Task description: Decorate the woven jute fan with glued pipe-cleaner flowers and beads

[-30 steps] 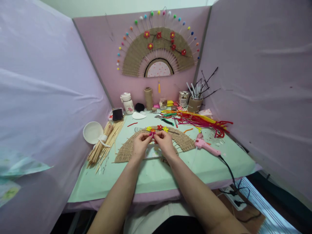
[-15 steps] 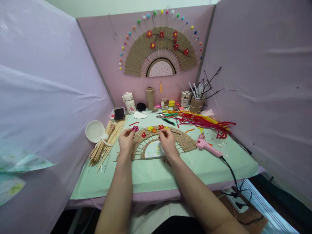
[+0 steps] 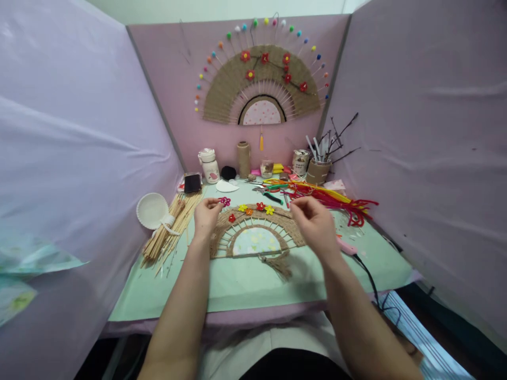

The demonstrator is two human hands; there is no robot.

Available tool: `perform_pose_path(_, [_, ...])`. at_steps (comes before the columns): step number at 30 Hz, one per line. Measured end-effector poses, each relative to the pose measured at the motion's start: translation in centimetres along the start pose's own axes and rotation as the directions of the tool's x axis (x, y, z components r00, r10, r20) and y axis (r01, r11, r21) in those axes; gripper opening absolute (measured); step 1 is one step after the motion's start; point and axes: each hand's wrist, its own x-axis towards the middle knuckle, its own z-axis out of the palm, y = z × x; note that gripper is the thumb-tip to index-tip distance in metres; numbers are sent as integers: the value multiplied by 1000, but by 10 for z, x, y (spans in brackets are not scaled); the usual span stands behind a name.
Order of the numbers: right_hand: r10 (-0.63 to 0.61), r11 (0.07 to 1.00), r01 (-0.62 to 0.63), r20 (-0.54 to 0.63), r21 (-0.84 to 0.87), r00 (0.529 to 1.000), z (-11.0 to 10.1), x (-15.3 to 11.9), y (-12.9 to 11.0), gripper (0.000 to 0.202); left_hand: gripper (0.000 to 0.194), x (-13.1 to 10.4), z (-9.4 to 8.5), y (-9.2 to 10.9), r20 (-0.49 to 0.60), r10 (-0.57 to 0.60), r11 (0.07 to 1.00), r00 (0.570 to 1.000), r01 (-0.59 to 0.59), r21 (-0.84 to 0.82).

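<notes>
My left hand [image 3: 207, 217] is closed in a pinch on a magenta pipe-cleaner flower [image 3: 225, 201], held just above the far left edge of a woven twine fan [image 3: 291, 226]. On the fan lie a red flower [image 3: 260, 206], a yellow flower [image 3: 270, 210], an orange flower [image 3: 249, 212] and other small ones. A floral half-circle [image 3: 255, 241] fills its inner part, and a twine tassel [image 3: 279, 265] lies at its near edge. Over the fan's right end, my right hand [image 3: 315, 224] is raised with thumb and fingers pinched together; anything between them is too small to make out.
A pink glue gun [image 3: 346, 247] lies at right, mostly behind my right hand, its black cord [image 3: 370, 277] dropping off the table. Pipe cleaners [image 3: 336, 200], pliers [image 3: 273, 198] and a twig pot [image 3: 318, 171] stand farther back. Bamboo sticks [image 3: 168, 232] and a paper bowl [image 3: 152, 211] are left.
My right hand has moved right, from the fan's middle to over its right end, uncovering a yellow flower and the tassel. The left hand has lifted the magenta flower slightly up and right.
</notes>
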Motion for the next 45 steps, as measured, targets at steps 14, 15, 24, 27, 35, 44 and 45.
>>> perform_pose_path(14, [578,436,11,290,-900,762,-101,10,92,42,16,0,6,-20,123,-320,825,939,341,-450])
perform_pose_path(15, [582,440,10,293,-898,759,-98,9,96,43,16,0,4,-18,127,-351,795,928,367,-483])
perform_pose_path(24, [541,486,11,311,-874,782,-103,8,98,24,17,-1,1,-10,217,-418,651,882,457,-605])
perform_pose_path(27, [457,568,-12,304,-823,836,-117,9,82,23,16,-1,0,-9,220,-412,638,884,452,-624])
perform_pose_path(35, [230,957,-217,48,-195,972,-98,4,52,36,16,-2,0,-7,290,-357,608,888,457,-650])
perform_pose_path(44, [166,918,-278,364,282,916,-1,-39,19,54,30,-19,2,-3,659,-40,471,751,596,-650])
perform_pose_path(45, [149,921,-269,383,282,912,6,-45,14,54,33,-21,3,-3,680,4,462,733,602,-651])
